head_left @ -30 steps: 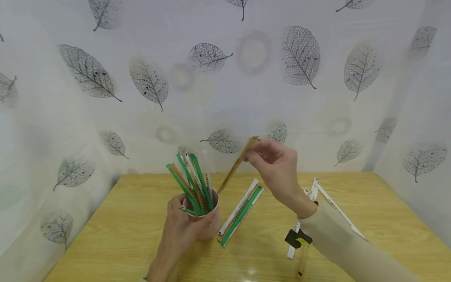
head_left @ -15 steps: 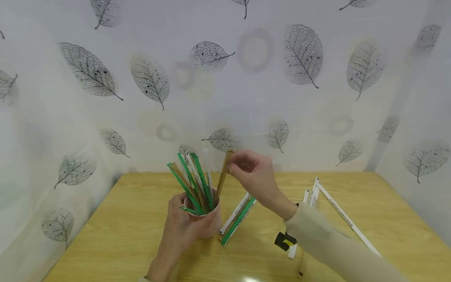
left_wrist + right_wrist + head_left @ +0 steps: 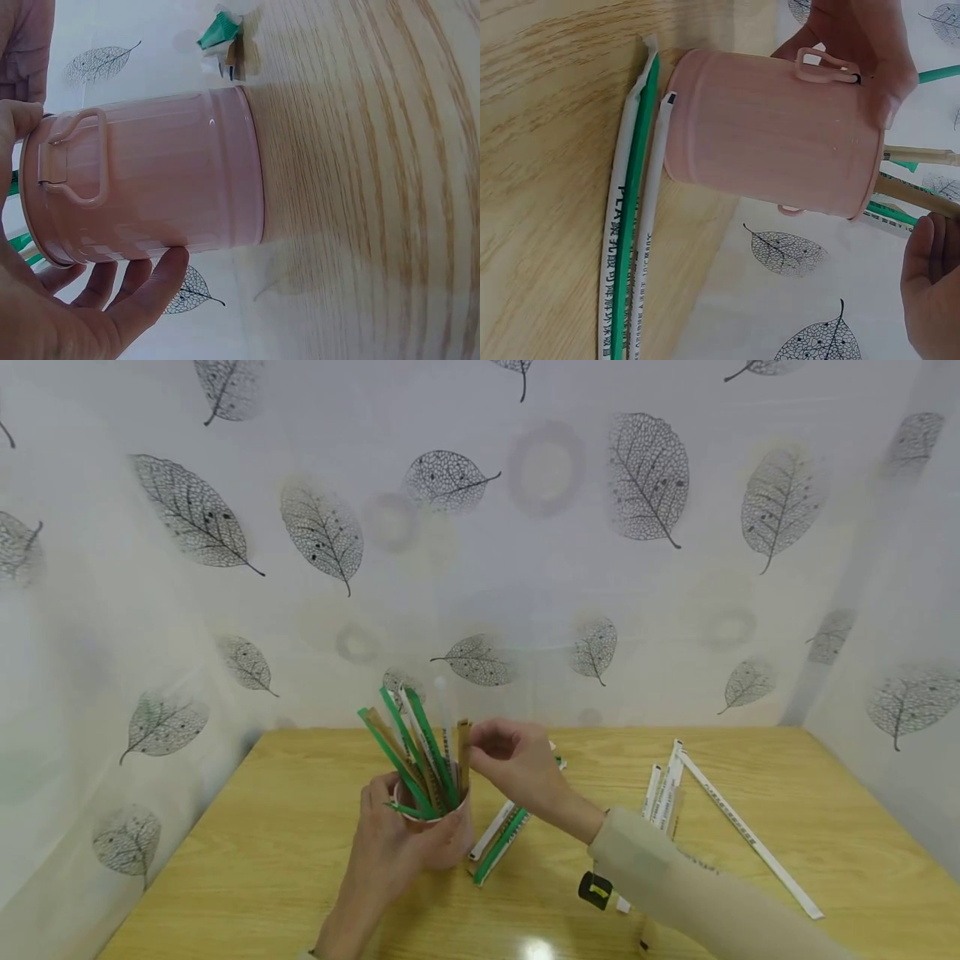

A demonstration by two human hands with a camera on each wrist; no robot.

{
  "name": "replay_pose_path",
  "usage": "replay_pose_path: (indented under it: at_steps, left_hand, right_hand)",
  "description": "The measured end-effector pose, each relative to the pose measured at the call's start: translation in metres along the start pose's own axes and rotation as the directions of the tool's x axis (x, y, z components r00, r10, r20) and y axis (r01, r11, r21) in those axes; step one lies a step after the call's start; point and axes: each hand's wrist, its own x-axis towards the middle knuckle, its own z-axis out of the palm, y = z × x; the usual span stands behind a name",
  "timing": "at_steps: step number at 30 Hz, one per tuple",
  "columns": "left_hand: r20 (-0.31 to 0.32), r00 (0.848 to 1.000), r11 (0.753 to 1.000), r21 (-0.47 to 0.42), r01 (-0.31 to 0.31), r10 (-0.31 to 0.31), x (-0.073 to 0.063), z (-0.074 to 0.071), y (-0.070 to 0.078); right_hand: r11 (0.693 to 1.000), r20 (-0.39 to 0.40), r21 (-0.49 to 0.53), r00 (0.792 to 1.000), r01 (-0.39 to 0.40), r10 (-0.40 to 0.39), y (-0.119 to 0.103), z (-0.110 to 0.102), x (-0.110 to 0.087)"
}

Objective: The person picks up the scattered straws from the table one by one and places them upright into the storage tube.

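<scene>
A small pink metal bucket (image 3: 452, 850) with little side handles stands upright on the table. My left hand (image 3: 390, 843) grips it near the rim, thumb on the near side; the left wrist view shows the bucket wall (image 3: 165, 172) between thumb and fingers. Several paper-wrapped straws (image 3: 416, 752), green, white and brown, lean out of the bucket. At its right rim my right hand (image 3: 525, 772) pinches the top of a brown wrapped straw (image 3: 463, 760), whose lower end is hidden inside. The right wrist view shows this brown straw (image 3: 922, 196) entering the bucket mouth.
Right of the bucket lies a bundle of green, white and brown wrapped straws (image 3: 501, 846), partly under my right hand. Farther right are several more white straws (image 3: 750, 835), some behind my sleeve. A leaf-patterned white curtain (image 3: 480, 568) borders the wooden table (image 3: 262, 843).
My right hand has moved left and down, bringing the brown straw from the right of the bucket into its mouth, and the straw now sits lower. My left hand has stayed on the bucket.
</scene>
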Motion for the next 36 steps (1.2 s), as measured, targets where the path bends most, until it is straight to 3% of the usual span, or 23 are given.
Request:
replay_pose_path:
  at_steps: [16,21,27,29,31,34,36]
  left_hand:
    - [0.017,0.998,0.998,-0.007,0.059,-0.059,0.001,0.000,0.000]
    - [0.030,0.997,0.997,-0.005,0.071,-0.071,0.001,0.000,0.001]
    - [0.027,0.997,0.997,-0.003,0.077,-0.077,0.000,0.000,0.001]
    - [0.029,0.996,0.997,-0.008,0.083,-0.083,0.000,0.000,0.000]
    - [0.029,0.996,0.997,-0.012,0.081,-0.080,0.000,0.000,0.000]
    - [0.027,0.997,0.997,-0.015,0.074,-0.074,0.000,0.001,0.000]
    - [0.025,0.997,0.998,-0.016,0.067,-0.066,0.000,0.001,0.000]
  right_hand:
    - [0.990,0.032,-0.096,0.994,-0.105,0.109,0.003,-0.021,-0.009]
    - [0.974,0.014,-0.124,0.981,-0.191,0.194,0.001,-0.044,-0.017]
    - [0.952,-0.023,-0.226,0.978,-0.207,0.207,0.004,-0.092,-0.033]
    - [0.928,-0.044,-0.297,0.974,-0.225,0.222,0.005,-0.112,-0.040]
    - [0.885,-0.066,-0.391,0.966,-0.254,0.248,0.008,-0.133,-0.047]
    - [0.788,-0.088,-0.540,0.951,-0.296,0.297,0.021,-0.168,-0.058]
    - [0.708,-0.100,-0.633,0.940,-0.313,0.326,0.033,-0.191,-0.066]
